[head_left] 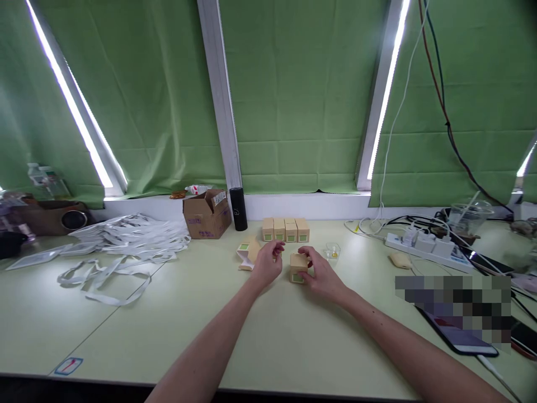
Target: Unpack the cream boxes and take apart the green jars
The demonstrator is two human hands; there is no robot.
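Observation:
My right hand (322, 273) is wrapped round a small tan carton with a green label (297, 267) that stands on the pale green table (268, 336). My left hand (268, 262) hovers just left of it, fingers curled in a loose pinch; whether anything is in them I cannot make out. Behind my left hand lies an unfolded tan carton (247, 253). A row of several matching cartons (285, 229) stands just beyond my hands. A small clear cup (333, 251) sits to the right of the held carton.
An open cardboard box (207, 214) and a black cylinder (238, 209) stand at the back. White straps (126, 240) pile up on the left. A power strip (423, 246), cables and a phone (461, 336) lie on the right.

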